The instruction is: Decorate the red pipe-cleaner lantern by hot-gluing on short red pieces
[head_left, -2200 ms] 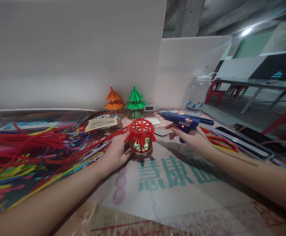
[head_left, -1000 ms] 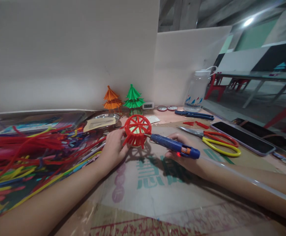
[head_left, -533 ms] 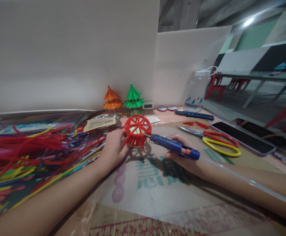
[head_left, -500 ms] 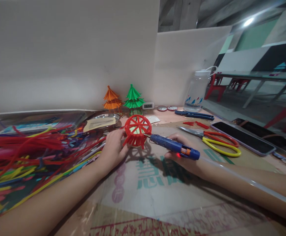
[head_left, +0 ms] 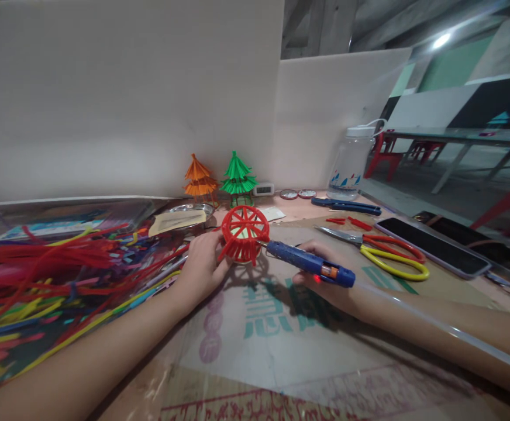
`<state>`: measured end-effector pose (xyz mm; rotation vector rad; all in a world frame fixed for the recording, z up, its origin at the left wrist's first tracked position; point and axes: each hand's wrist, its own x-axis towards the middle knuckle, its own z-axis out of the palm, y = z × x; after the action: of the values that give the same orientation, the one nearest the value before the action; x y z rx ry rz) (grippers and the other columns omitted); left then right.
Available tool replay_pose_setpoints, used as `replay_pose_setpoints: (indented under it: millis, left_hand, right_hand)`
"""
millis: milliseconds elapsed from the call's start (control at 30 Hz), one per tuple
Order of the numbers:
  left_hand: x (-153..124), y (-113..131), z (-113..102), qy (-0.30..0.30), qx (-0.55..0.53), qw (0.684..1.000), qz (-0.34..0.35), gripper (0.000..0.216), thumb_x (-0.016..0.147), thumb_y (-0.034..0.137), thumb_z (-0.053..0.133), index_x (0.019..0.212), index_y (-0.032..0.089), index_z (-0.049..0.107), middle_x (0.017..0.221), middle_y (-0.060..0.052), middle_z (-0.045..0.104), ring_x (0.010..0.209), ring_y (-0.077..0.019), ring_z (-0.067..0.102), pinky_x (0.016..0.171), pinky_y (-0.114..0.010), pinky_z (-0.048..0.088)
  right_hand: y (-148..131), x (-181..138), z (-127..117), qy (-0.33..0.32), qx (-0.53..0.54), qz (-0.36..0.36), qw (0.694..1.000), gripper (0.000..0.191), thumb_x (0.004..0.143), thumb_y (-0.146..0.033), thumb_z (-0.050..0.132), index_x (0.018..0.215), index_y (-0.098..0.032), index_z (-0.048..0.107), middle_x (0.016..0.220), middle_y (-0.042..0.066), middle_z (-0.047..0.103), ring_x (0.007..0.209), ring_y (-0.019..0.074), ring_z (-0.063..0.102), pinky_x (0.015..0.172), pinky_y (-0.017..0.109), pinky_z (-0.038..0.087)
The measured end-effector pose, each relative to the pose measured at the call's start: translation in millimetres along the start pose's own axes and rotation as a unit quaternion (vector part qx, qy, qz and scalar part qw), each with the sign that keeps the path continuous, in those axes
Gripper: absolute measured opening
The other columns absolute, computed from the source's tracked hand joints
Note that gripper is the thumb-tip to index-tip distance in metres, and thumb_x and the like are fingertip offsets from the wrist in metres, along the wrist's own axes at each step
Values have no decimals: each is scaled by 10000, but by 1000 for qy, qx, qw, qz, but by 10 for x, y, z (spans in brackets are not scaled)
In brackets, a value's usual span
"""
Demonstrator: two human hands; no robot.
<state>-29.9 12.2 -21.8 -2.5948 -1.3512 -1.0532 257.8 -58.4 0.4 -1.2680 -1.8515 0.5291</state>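
My left hand (head_left: 205,260) grips the left side of a round red pipe-cleaner frame (head_left: 245,225), which has spokes across its top and short red strips hanging along its near edge. In my right hand (head_left: 325,275) is a blue hot glue gun (head_left: 301,259) with a small red light glowing. Its nozzle touches, or nearly touches, the right rim of the red frame. A long clear glue stick (head_left: 448,329) sticks out from the gun's back, above my right forearm. The fingertips of my left hand are hidden behind the frame.
Colourful pipe cleaners (head_left: 53,275) are heaped at the left. Behind stand an orange paper-like tower (head_left: 199,175), a green one (head_left: 238,175) and a metal dish (head_left: 193,213). Scissors (head_left: 390,263), pliers (head_left: 347,206), a phone (head_left: 433,245) and a bottle (head_left: 349,164) are at the right.
Hardly anything differs. The red frame and the glue gun have shifted very slightly left in view, with both hands keeping their grip.
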Motion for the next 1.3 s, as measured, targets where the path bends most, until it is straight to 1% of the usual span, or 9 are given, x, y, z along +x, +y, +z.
replay_pose_setpoints:
  millis: [133,333,467,633,733,867,967,1100,1300]
  left_hand:
    - [3,-5,5,1,-7,1000,-3,318,898,351,561,1149,160,601,1140,-134,685,1079,-331,617,947,-501,458]
    - [-1,-28,19,4,-4,1000,0,335,888,339,568,1172,162,592,1167,-139,687,1101,-335,621,950,-501,465]
    - [-6,-33,25,9,2,1000,-1,356,892,340,569,1205,171,580,1198,-138,681,1117,-332,619,958,-497,464]
    - [-4,-32,26,1,-7,1000,-3,355,901,353,564,1206,171,583,1193,-135,681,1105,-330,620,964,-505,467]
    - [-5,-42,38,1,-6,1000,-8,368,902,356,567,1218,169,577,1206,-141,679,1114,-335,619,971,-511,466]
    - [-3,-50,51,7,-9,1000,-9,353,897,345,574,1207,177,582,1203,-135,682,1112,-331,622,970,-505,467]
    - [3,-48,46,-2,-15,1000,-7,361,898,339,575,1218,172,583,1210,-140,681,1123,-331,621,974,-505,469]
    - [2,-56,42,-6,-17,1000,-8,380,901,347,574,1238,173,580,1231,-146,676,1146,-332,618,994,-507,469]
    - [-3,-75,69,-2,-19,1000,-12,374,909,367,570,1235,184,587,1247,-141,675,1162,-332,612,1011,-513,464]
  right_hand:
    - [85,-17,6,-16,2,-14,1000,286,789,-465,751,997,-276,700,784,7,713,663,193,636,598,310,494]
    - [142,-14,24,-15,-8,-16,1000,283,799,-470,762,1004,-282,706,751,-5,707,637,182,631,578,298,485]
    - [89,-11,15,-22,-4,-9,1000,281,788,-476,763,984,-285,696,720,-21,694,615,179,633,561,289,478]
    - [12,-10,3,-36,24,7,999,314,774,-498,751,969,-265,671,716,-1,706,642,201,664,563,299,496]
    - [-10,-1,0,-32,19,8,999,319,752,-496,760,946,-260,667,725,5,714,646,204,665,559,301,494]
    - [-44,12,-16,-31,2,-3,1000,292,752,-479,762,924,-259,674,702,-6,711,620,188,644,546,291,479]
    - [-64,10,-35,-36,-4,-9,999,272,755,-461,764,914,-254,686,691,-11,711,603,176,628,541,284,472]
    - [-56,-4,-44,-28,-23,-29,999,239,771,-434,767,923,-257,713,728,-8,714,613,164,623,553,281,469]
    - [-92,0,-59,-31,-11,-49,998,255,794,-479,724,889,-244,697,784,20,724,648,179,640,592,296,502]
